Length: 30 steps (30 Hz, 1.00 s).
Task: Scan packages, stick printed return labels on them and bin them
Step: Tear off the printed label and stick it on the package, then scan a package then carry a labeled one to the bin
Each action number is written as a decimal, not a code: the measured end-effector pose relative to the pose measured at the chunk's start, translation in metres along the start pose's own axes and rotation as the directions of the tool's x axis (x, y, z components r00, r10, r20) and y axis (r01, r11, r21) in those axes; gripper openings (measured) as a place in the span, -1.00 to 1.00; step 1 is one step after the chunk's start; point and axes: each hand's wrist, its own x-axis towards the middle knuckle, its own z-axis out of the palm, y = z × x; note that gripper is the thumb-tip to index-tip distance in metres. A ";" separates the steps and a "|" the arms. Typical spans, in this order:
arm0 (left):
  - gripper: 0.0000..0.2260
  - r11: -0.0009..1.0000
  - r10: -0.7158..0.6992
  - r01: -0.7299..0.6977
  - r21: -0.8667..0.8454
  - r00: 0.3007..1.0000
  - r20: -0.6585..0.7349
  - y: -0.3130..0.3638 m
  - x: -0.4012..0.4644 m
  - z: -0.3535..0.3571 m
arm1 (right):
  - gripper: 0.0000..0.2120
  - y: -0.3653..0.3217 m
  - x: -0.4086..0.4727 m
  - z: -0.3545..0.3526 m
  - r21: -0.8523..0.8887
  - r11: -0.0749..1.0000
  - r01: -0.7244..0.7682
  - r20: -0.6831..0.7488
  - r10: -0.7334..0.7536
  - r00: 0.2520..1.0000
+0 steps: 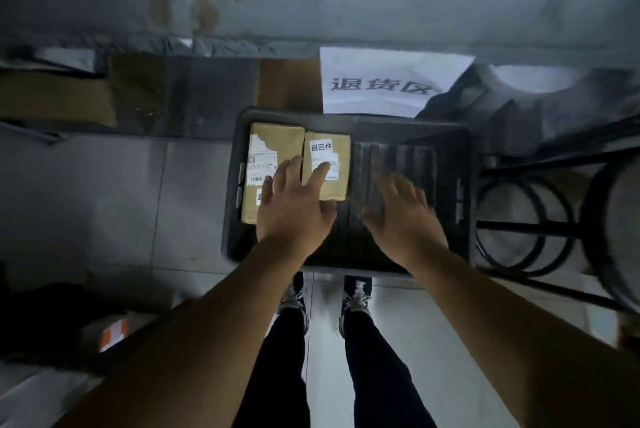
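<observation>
Package [325,164] under left fingers [320,173]

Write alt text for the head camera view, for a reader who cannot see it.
Both open hands, left hand and right hand, reach down over a black bin on the floor, where two labelled cardboard packages, larger and smaller, lie side by side at its left.

Two tan cardboard boxes [273,164] bearing white labels [321,146] lie in a black ribbed bin [464,185] on grey tiles [104,202].
</observation>
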 end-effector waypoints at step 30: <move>-0.51 0.508 0.857 -0.862 -0.004 0.504 0.109 0.386 -0.442 -0.114 | -0.36 0.108 -0.644 -0.134 0.466 0.641 -0.609 -0.522 0.755 0.396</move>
